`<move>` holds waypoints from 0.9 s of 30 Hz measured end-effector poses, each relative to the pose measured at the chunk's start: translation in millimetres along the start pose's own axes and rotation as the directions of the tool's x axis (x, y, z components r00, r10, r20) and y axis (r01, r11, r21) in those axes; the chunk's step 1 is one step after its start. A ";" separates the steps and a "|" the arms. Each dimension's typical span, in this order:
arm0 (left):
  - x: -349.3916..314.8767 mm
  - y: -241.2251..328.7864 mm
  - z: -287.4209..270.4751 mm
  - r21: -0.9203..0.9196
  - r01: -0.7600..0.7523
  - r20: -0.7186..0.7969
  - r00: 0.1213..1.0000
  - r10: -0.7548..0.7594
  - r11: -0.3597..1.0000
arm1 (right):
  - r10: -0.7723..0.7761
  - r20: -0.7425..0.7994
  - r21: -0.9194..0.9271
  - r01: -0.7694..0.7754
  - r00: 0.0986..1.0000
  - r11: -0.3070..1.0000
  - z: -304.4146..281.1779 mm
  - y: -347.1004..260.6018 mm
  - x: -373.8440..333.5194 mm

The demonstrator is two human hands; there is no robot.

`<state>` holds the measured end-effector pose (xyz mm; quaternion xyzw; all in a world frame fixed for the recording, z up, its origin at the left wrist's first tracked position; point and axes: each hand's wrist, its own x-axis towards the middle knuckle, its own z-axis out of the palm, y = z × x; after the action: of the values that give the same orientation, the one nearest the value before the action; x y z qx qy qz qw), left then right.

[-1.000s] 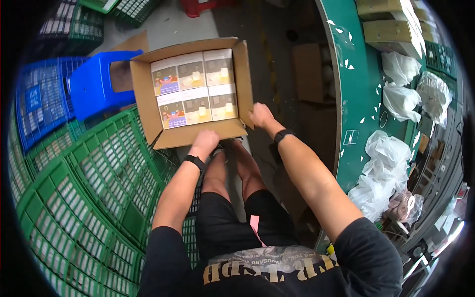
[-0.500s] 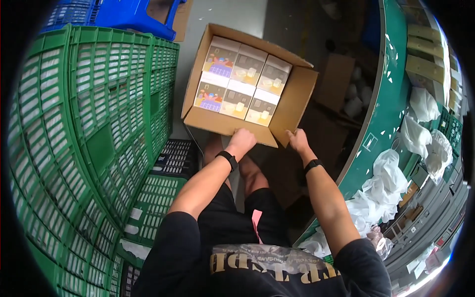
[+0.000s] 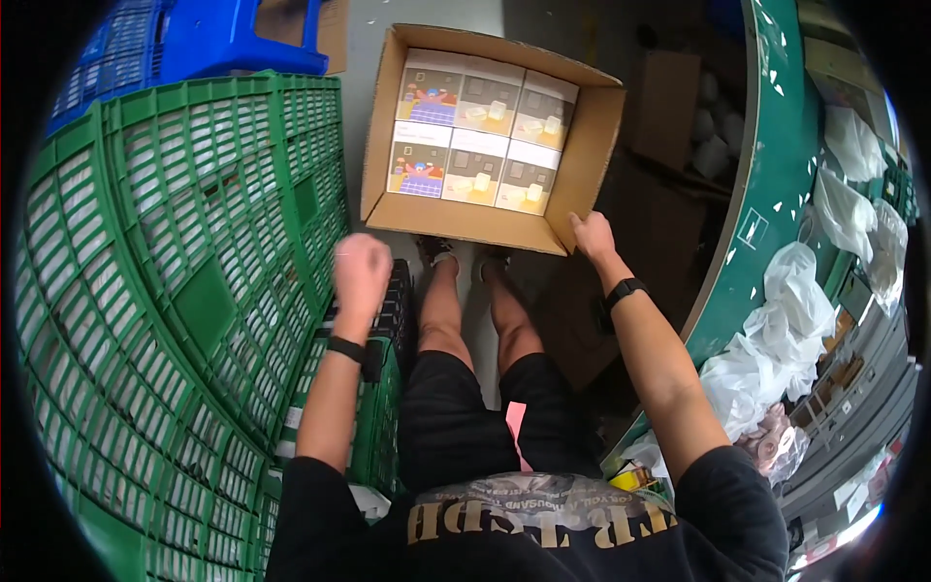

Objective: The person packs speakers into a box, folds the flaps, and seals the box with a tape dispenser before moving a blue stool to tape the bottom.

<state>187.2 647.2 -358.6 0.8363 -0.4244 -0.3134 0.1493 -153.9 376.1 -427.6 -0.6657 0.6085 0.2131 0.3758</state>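
Note:
An uncovered cardboard carton [image 3: 465,219] is tilted in front of me, over the floor beyond my feet. Several small printed boxes [image 3: 472,129] with cartoon pictures sit in it in two rows, leaving a gap along its right wall. My right hand [image 3: 593,236] pinches the carton's near right corner. Apart from the carton, my left hand [image 3: 363,275] hangs beside the green crates, its fingers curled in and slightly blurred. Whatever it may hold is hidden. A dark band is on each wrist.
Tall green slatted crates [image 3: 208,194] line my left, with blue crates [image 3: 242,39] behind them. On the right runs a green table edge [image 3: 747,213] with crumpled white plastic bags [image 3: 766,339]. Under it stands another carton [image 3: 667,107] holding white round things.
My left hand has let go of the carton's near edge and moved left toward the crates. The carton has turned slightly and its near flaps no longer stick out. My right hand still holds its corner.

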 end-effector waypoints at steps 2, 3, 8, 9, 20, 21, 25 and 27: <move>24.2 -6.3 -8.0 0.010 0.061 -0.308 0.950 -0.055 0.998 | 0.027 -0.041 0.015 -0.026 0.999 1.000 -1.9 12.4 0.5; 40.7 -13.2 -8.6 -0.080 0.079 -0.277 0.956 -0.098 0.994 | 0.011 -0.061 0.045 -0.009 0.998 0.999 0.3 8.3 1.9; 110.9 -40.3 15.0 -0.385 0.184 0.165 0.978 -0.128 0.904 | 0.010 -0.211 0.266 0.048 0.977 0.963 2.0 -18.1 8.3; 111.8 -34.0 20.3 -0.292 0.215 0.184 0.969 -0.166 0.932 | 0.014 -0.221 0.253 0.044 0.975 0.966 0.8 -18.0 6.8; 39.0 -13.4 55.9 -0.006 0.287 0.191 0.941 -0.280 0.958 | 0.034 -0.045 0.174 -0.026 0.998 0.984 -21.5 -12.3 17.2; 26.3 -5.3 70.4 -0.037 0.296 0.199 0.938 -0.283 0.954 | 0.034 -0.047 0.166 -0.026 0.998 0.986 -25.4 -3.8 23.1; -4.9 53.3 125.7 -0.089 0.333 0.301 0.907 -0.293 0.939 | -0.239 -0.146 0.014 0.244 0.960 0.970 -42.1 43.6 38.2; -22.4 19.5 163.1 -0.003 0.290 0.234 0.931 -0.281 0.957 | -0.273 -0.257 -0.170 0.234 0.927 0.957 -3.5 -22.6 15.1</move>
<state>59.1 656.3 -463.4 0.8439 -0.3069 -0.4349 0.0676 -130.0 363.2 -431.1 -0.7861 0.5479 0.1083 0.2647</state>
